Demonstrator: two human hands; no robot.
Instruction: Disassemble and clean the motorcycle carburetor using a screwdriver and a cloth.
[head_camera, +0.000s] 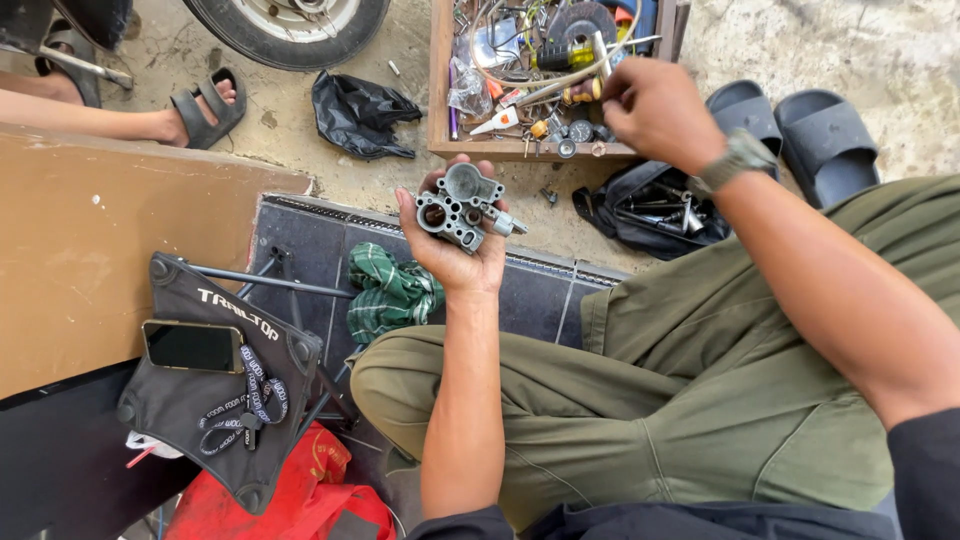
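Note:
My left hand (455, 250) lies palm up and holds a grey metal carburetor body (463, 208) with round bores and a short stub on its right side. My right hand (655, 110) reaches over the near edge of a wooden tool tray (520, 150), fingers curled together among small parts and a cream-handled tool (560, 85); what they pinch is hidden. A grey watch sits on that wrist. My legs in olive trousers fill the lower right.
A black tool pouch (650, 210) lies below the tray. Dark slippers (800, 130) at right, black plastic bag (360, 112), green checked cloth (390, 290), a phone (192, 346) on a black folding stool, another person's sandalled foot (205, 105), a tyre (290, 30).

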